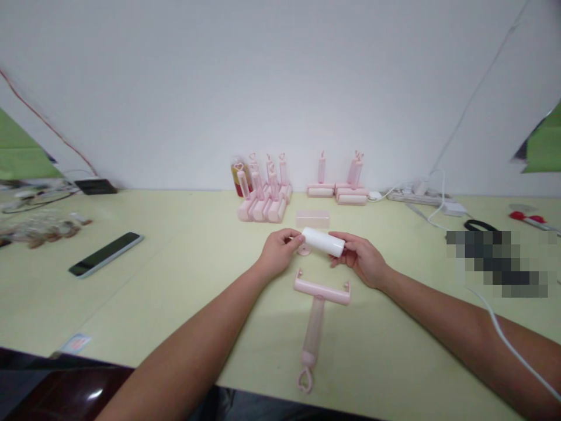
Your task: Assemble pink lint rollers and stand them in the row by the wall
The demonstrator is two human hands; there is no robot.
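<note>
Between my hands is a white lint roller refill [323,242], lying slightly tilted down to the right. My left hand [280,250] pinches its left end, and my right hand [362,257] has its fingers closed about the right end. Just under the roll, a small pink round end cap [304,250] rests on the table by my left fingertips. Nearer to me lies a pink lint roller handle [316,318], its bare holder frame pointing away and its heart-shaped loop near the table edge. Behind the roll sits a pale pink clear cover [312,219].
Several pink lint rollers [263,202] stand upright near the wall, with more [350,190] to their right. On the left lie a phone-like dark tablet [106,254] and a heap of small clear parts [41,228]. A power strip [416,196] and white cables are at back right.
</note>
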